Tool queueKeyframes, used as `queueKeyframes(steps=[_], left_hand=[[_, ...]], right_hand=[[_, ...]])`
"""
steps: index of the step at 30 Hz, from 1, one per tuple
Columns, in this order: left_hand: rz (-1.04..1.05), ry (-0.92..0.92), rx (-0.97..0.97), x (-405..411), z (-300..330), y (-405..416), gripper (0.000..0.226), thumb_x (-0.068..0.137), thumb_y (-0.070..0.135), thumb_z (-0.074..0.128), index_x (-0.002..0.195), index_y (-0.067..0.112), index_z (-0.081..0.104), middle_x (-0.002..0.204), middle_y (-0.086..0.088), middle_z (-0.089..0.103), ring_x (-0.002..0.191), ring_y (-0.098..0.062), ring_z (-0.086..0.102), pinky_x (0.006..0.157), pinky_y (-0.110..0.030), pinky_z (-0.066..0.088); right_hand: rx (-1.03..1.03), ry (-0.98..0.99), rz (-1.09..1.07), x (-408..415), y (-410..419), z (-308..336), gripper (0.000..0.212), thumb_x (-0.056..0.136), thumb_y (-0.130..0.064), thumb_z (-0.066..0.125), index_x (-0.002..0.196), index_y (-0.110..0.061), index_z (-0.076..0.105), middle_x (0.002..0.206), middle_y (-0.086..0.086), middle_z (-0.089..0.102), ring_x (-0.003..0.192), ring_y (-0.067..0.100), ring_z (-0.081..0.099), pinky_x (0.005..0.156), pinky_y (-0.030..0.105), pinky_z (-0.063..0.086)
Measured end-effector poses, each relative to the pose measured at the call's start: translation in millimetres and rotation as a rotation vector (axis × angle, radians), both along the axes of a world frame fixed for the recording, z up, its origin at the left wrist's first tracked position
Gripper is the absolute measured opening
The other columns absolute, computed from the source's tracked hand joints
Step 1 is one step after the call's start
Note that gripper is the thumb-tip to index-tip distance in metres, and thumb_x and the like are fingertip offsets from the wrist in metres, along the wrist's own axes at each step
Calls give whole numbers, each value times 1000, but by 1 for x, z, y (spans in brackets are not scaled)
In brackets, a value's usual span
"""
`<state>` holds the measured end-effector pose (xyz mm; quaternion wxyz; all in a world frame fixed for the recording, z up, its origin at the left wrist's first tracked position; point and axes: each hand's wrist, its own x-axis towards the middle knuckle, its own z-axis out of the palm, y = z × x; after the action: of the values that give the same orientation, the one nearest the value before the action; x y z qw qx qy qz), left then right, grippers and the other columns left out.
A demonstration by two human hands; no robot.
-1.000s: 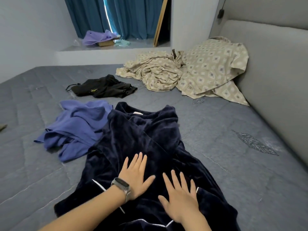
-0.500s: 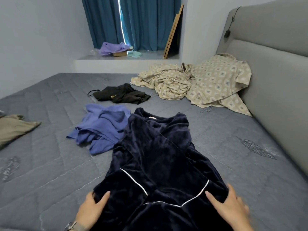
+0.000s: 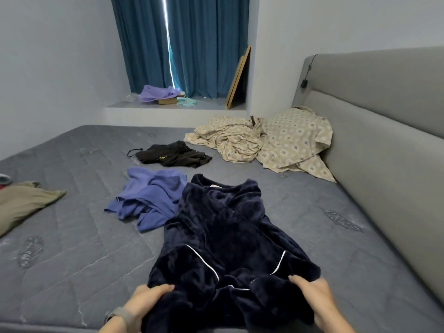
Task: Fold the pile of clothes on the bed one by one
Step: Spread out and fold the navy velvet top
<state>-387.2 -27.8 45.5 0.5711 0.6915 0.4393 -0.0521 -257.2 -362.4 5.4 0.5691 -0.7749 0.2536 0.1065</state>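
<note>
- Left hand (image 3: 144,301), at the near edge of the bed (image 3: 72,272): fingers curled closed on the near left corner of the navy velvet garment (image 3: 216,236), thumb on top of the cloth.
- Right hand (image 3: 314,299), at the same edge: fingers closed on the near right corner, thumb on top.
- Navy velvet garment: lies lengthwise from the near edge toward the middle of the bed, sleeves crossed inward, white piping showing near the hem. Risk: the plush pile looks heavy and slippery, so lifting the hem may let the tucked sleeves slide out and undo the fold.
- Blue garment (image 3: 149,198): crumpled, touching the navy one's left side. Risk: it may be caught and dragged along.
- Black garment (image 3: 173,156): farther back, apart from both.
- Patterned sheet (image 3: 276,138): at the far right corner by the headboard (image 3: 372,140), clear of the work.
</note>
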Motion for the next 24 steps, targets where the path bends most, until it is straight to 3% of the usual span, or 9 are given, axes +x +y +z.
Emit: queueKeyframes(steps=[2,5,6,8,11,15,17,21,24], left_hand=[[-67,12,133,-10,12,8,21,66,21,81,74,11,65,82,-13,69,75,-25,62,72,-29,44],[-57,62,320,-23,-6,38,25,60,23,77,80,12,66,84,-14,70,77,-28,63,71,-33,48],[-27,41,284,-31,-8,42,28,64,18,80,87,7,67,87,-16,71,77,-29,63,74,-35,50],[54,-18,-13,-41,-5,38,31,72,14,79,96,-2,68,89,-21,72,82,-32,66,74,-38,52],[15,-60,-441,-42,-1,23,31,86,29,63,99,2,72,100,-22,71,97,-37,65,76,-40,51],[-58,-49,-546,-36,-16,25,41,83,33,64,107,1,72,111,-26,67,105,-42,63,95,-48,48],[-85,13,-463,-30,-21,29,49,78,34,70,111,-1,68,107,-27,68,101,-41,64,95,-48,49],[-103,70,-47,-9,-25,53,62,68,44,79,108,0,62,99,-17,71,88,-31,68,78,-39,53],[-79,57,230,20,-21,68,79,63,62,70,110,-1,62,112,-18,67,101,-32,63,90,-41,48]], right_hand=[[-6,-13,-17,-3,-3,9,31,63,-19,79,90,-9,68,83,12,71,79,30,68,79,45,57],[-27,24,-66,-4,-15,11,29,61,-20,75,83,-3,68,80,16,70,77,33,66,76,47,58],[-30,43,-72,-6,-20,10,31,60,-21,76,83,-2,68,82,17,69,78,34,66,77,48,57],[-45,96,-20,-10,-26,7,34,63,-21,79,88,-1,66,86,17,69,80,35,65,78,47,57],[-16,166,122,-17,-23,9,34,73,-21,80,94,-3,61,91,17,69,82,33,66,70,39,55],[32,231,159,-16,-19,7,31,79,-19,74,99,0,60,92,20,69,83,35,67,77,42,56],[-61,207,153,-14,-15,9,38,77,-19,74,104,3,59,97,21,66,87,35,65,82,43,55],[-479,62,244,6,-11,20,99,66,-35,82,144,-11,28,140,25,38,126,40,42,106,43,37],[-556,-30,357,31,-1,37,97,70,-46,80,146,-15,28,143,24,38,132,39,37,109,42,32]])
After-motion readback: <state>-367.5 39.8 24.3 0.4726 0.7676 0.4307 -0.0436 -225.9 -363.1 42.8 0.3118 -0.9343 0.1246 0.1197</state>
